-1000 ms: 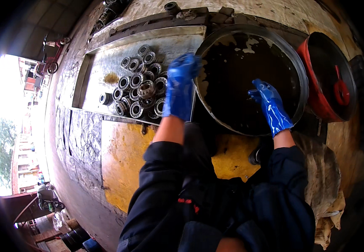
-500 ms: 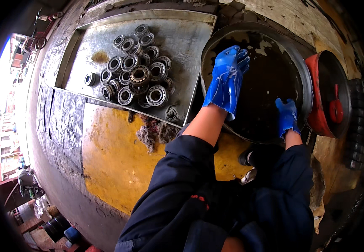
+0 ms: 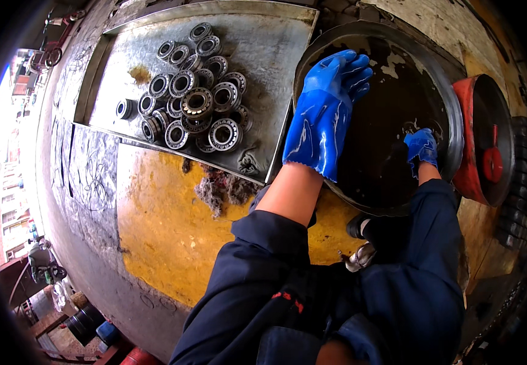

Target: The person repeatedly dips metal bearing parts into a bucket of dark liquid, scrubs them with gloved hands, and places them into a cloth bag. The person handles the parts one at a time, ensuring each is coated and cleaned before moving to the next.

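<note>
In a blue rubber glove, my left hand (image 3: pixel 333 82) is raised over the left side of a large round metal basin (image 3: pixel 452 118), fingers stretched out and nothing seen in them. Dark liquid (image 3: pixel 385 128) fills the basin. At its right side my right hand (image 3: pixel 421 147), gloved alike, reaches down into the liquid; its fingers are sunk from sight, with ripples and bubbles around them. Whether it holds anything is hidden. Left of the basin, a shallow metal tray (image 3: pixel 269 45) carries a heap of roller bearings (image 3: pixel 197 103), with one bearing (image 3: pixel 124 109) lying apart.
A red-sided bowl (image 3: pixel 467 125) with a red tool (image 3: pixel 492 161) inside stands right of the basin. Dark ring-shaped parts (image 3: pixel 522 176) are stacked beyond it. Grey fibre waste (image 3: pixel 214 191) lies by the tray's near edge on the yellow floor plate (image 3: pixel 160 231). My shoes show below the basin.
My right hand has gone deeper into the liquid, stirring ripples. My left hand has its fingers stretched a bit more and looks larger. The whole view has shifted slightly.
</note>
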Motion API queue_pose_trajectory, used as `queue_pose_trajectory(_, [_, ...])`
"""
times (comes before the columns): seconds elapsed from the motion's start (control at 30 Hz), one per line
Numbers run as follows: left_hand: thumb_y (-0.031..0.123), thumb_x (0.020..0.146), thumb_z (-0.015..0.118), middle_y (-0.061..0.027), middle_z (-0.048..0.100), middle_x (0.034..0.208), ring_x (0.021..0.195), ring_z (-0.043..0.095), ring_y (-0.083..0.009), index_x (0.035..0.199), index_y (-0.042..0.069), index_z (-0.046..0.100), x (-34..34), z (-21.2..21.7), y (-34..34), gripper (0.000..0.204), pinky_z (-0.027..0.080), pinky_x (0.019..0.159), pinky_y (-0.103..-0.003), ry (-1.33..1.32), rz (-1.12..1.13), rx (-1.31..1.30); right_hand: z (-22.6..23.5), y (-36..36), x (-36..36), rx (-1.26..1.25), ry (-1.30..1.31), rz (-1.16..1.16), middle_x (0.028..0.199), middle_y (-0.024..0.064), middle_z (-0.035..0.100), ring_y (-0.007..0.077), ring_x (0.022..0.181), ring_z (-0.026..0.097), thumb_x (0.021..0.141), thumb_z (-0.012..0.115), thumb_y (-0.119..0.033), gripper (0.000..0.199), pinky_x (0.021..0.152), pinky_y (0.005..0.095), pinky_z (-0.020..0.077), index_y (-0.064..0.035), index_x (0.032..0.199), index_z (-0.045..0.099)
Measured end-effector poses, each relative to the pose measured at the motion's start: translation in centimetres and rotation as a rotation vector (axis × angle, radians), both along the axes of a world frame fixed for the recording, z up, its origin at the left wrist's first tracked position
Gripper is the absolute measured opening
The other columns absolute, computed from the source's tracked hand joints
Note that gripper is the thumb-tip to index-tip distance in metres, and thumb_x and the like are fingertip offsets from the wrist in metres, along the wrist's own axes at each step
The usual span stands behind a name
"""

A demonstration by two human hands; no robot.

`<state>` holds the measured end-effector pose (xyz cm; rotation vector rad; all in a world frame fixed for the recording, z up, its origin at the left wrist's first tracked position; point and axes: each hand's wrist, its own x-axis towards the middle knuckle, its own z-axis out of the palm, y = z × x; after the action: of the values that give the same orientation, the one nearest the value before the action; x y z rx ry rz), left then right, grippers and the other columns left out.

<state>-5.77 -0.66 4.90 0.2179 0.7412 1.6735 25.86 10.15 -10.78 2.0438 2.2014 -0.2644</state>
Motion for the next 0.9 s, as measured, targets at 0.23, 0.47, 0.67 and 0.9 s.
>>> queue_pose_trajectory(0.23, [0.033,0.106,0.054,-0.0173,0.065,0.135,0.121,0.065,-0.0332,0.137,0.006,0.058,-0.5,-1.5,0.6,0.042,0.051,0.105,-0.045,-0.055,0.000,-0.014,3.0,-3.5,-0.9,0.062,0.041,-0.121,0.124,0.0285,0.067,0.0414,0.120,0.065,0.084,0.073,-0.040,0.055,0.099,0.0477,0.0538,0.0018,0.118,0.063])
queue_pose_trajectory(0.47, [0.029,0.108,0.049,-0.0179,0.055,0.149,0.136,0.055,-0.0348,0.147,0.003,0.049,-0.1,-0.2,1.2,0.047,0.050,0.110,-0.047,-0.103,-0.055,-0.091,3.3,-3.2,1.7,0.044,-0.054,-0.037,0.130,0.0223,0.067,0.0378,0.121,0.065,0.083,0.073,-0.042,0.060,0.101,0.0486,0.0535,-0.0047,0.129,0.064])
queue_pose_trajectory(0.67, [0.029,0.108,0.049,-0.0164,0.057,0.148,0.135,0.056,-0.0343,0.147,0.004,0.050,0.3,-0.5,1.3,0.046,0.051,0.109,-0.046,-0.101,-0.072,-0.161,3.0,-3.5,1.4,-0.037,-0.103,-0.041,0.123,0.0186,0.071,0.0369,0.116,0.068,0.082,0.073,-0.037,0.047,0.096,0.0492,0.0559,-0.0074,0.119,0.071])
queue_pose_trajectory(0.9, [0.032,0.110,0.045,-0.0163,0.056,0.149,0.134,0.057,-0.0341,0.148,0.005,0.048,0.1,0.4,0.8,0.047,0.052,0.108,-0.045,-0.115,-0.133,-0.170,-0.7,-2.9,2.1,-0.136,-0.299,-0.067,0.114,0.0191,0.074,0.0359,0.108,0.071,0.079,0.076,-0.039,0.049,0.091,0.0479,0.0566,-0.0054,0.115,0.073])
